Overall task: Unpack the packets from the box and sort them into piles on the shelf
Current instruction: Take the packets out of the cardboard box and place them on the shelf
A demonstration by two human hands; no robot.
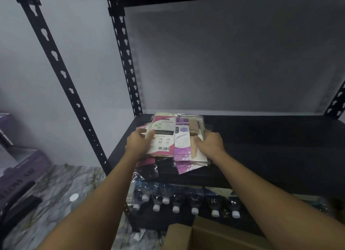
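A heap of flat plastic packets lies at the left end of the black shelf (270, 147). On top are a pink-and-white packet (161, 136) with a barcode and a purple-and-white packet (183, 141). Darker packets (162, 167) stick out underneath at the shelf's front edge. My left hand (138, 141) grips the left side of the pink packet, thumb on top. My right hand (210, 144) holds the right edge of the purple packet. The brown cardboard box (209, 234) stands open at the bottom of the view, below my arms.
Black slotted uprights (123, 59) frame the shelf's left side. A lower shelf holds a wrapped row of bottles with white caps (175, 206). At left, purple boxes (20, 167) and a black object rest on a marbled surface (65, 190).
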